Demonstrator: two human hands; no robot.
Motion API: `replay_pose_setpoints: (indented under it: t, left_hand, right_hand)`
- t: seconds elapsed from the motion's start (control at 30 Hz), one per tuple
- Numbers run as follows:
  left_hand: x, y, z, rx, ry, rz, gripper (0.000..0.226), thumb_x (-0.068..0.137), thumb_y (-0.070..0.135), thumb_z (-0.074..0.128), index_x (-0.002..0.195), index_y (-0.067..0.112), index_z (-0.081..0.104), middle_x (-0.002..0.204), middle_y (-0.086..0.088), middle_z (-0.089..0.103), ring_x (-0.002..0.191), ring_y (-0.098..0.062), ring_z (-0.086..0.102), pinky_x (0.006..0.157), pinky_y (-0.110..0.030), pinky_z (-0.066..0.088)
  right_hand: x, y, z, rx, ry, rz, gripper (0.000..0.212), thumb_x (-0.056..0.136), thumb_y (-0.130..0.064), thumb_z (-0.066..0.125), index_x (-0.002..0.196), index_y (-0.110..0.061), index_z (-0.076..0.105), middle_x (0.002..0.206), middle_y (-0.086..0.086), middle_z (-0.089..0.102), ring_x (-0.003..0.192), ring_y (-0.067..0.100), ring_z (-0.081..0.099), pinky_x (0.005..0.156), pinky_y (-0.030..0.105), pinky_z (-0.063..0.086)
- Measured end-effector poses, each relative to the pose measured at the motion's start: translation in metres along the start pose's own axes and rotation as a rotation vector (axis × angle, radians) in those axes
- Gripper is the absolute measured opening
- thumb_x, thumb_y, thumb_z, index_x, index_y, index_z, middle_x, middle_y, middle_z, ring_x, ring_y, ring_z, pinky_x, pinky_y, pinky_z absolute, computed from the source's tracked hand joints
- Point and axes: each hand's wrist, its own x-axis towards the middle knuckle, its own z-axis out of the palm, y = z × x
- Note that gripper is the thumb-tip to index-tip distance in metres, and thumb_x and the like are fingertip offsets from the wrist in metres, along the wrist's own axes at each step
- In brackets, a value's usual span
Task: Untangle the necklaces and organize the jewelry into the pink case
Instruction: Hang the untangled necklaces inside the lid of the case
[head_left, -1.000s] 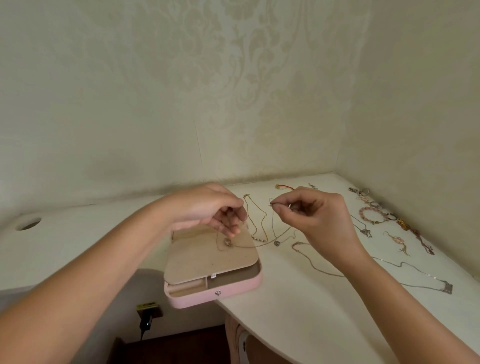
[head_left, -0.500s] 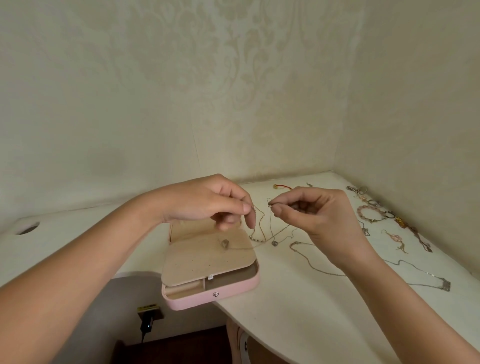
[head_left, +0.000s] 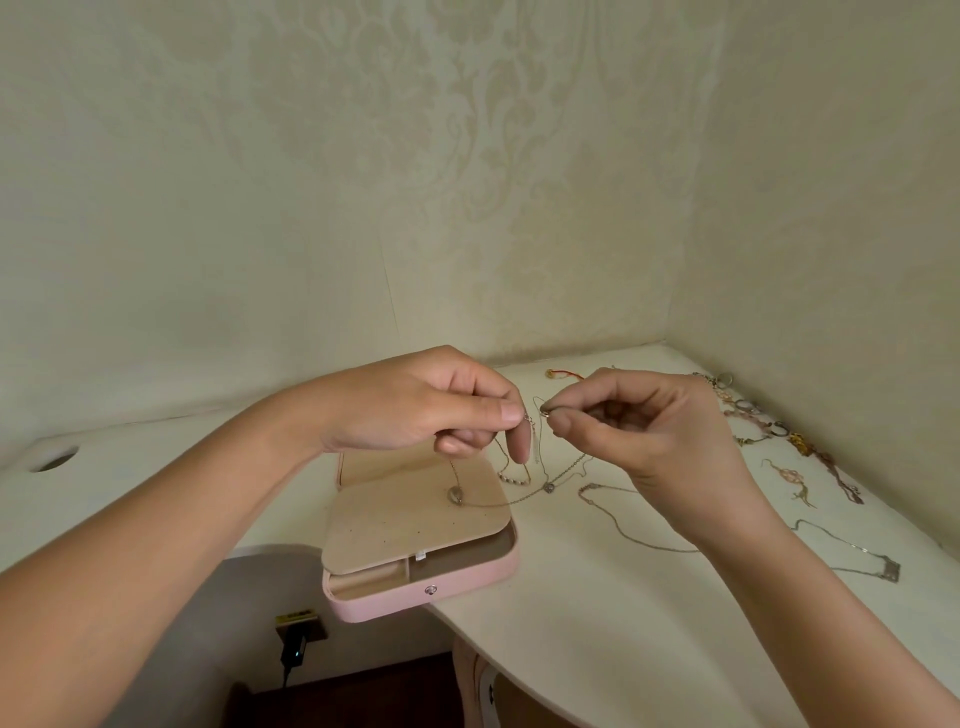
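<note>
- We see a pale desk (head_left: 597, 623) filling the corner between two patterned walls, with a round cable hole (head_left: 52, 460) at its far left.
- The pink case (head_left: 384, 603) lies open at the desk's front edge, partly overhanging it. A beige padded flap (head_left: 410, 530) covers most of the inside, and two front compartments show below it.
- The left hand (head_left: 415, 400) is raised above the back of the case, thumb and forefinger pinching one end of a thin chain.
- The right hand (head_left: 649, 431) is raised just beside it, fingers curled, pinching a small ring-like clasp (head_left: 545, 412) between thumb and forefinger. The two sets of fingertips are near each other but apart.
- We follow the held necklace (head_left: 519, 501) from the left hand down to the flap, then away to the right over the desk. Where it ends we cannot tell.
- A silver necklace (head_left: 623, 535) lies loose on the desk under the right wrist, and another with a bar pendant (head_left: 891, 571) lies further right.
- A row of bracelets and rings (head_left: 753, 421) runs along the right wall.
- A short beaded chain (head_left: 514, 478) lies just right of the case.
- The held necklace's oval pendant (head_left: 456, 494) rests on the flap.
</note>
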Motion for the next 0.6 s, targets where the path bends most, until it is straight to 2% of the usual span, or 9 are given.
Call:
replay_pose_setpoints:
  t: [0.03,0.23,0.33,0.43,0.6]
  left_hand:
    - [-0.001,0.002,0.001,0.022,0.003,0.007,0.028,0.093,0.027,0.048,0.082,0.018,0.072,0.057,0.007,0.031,0.054,-0.010,0.031,0.058,-0.016,0.034]
    - [-0.005,0.009,0.007,0.142,0.036,0.038,0.026,0.091,0.030,0.051,0.082,0.027,0.075,0.057,0.003,0.027,0.055,-0.014,0.025,0.054,-0.019,0.027]
    - [-0.007,0.010,0.008,0.216,0.062,0.070,0.023,0.089,0.035,0.053,0.079,0.034,0.074,0.058,-0.006,0.032,0.057,-0.019,0.028,0.054,-0.026,0.025]
    - [-0.009,0.012,0.010,0.252,0.084,0.096,0.023,0.085,0.043,0.052,0.079,0.036,0.073,0.065,-0.022,0.044,0.059,-0.030,0.031,0.055,-0.030,0.025]
    - [-0.010,0.013,0.012,0.280,0.122,0.108,0.021,0.086,0.037,0.054,0.080,0.034,0.074,0.061,-0.021,0.045,0.053,-0.024,0.027,0.052,-0.024,0.025]
  right_hand:
    - [-0.001,-0.002,0.001,0.003,-0.016,-0.004,0.003,0.066,-0.012,0.075,0.067,-0.015,0.075,0.062,-0.004,0.068,0.058,0.008,0.055,0.058,0.016,0.045]
    - [-0.005,-0.004,0.002,-0.043,-0.066,-0.031,0.006,0.065,-0.018,0.075,0.070,-0.015,0.075,0.061,-0.003,0.066,0.057,0.015,0.048,0.053,0.021,0.042]
    - [-0.004,-0.005,0.002,-0.069,-0.074,-0.037,0.003,0.070,-0.012,0.076,0.069,-0.015,0.075,0.060,-0.002,0.065,0.056,0.015,0.046,0.050,0.021,0.041]
    - [-0.004,-0.005,0.001,-0.089,-0.067,-0.040,0.015,0.073,-0.002,0.076,0.068,-0.015,0.075,0.060,-0.001,0.065,0.056,0.016,0.046,0.050,0.021,0.039]
    - [-0.003,-0.006,0.002,-0.108,-0.085,-0.042,0.015,0.074,-0.001,0.075,0.070,-0.015,0.075,0.062,0.007,0.065,0.057,0.022,0.044,0.051,0.023,0.038]
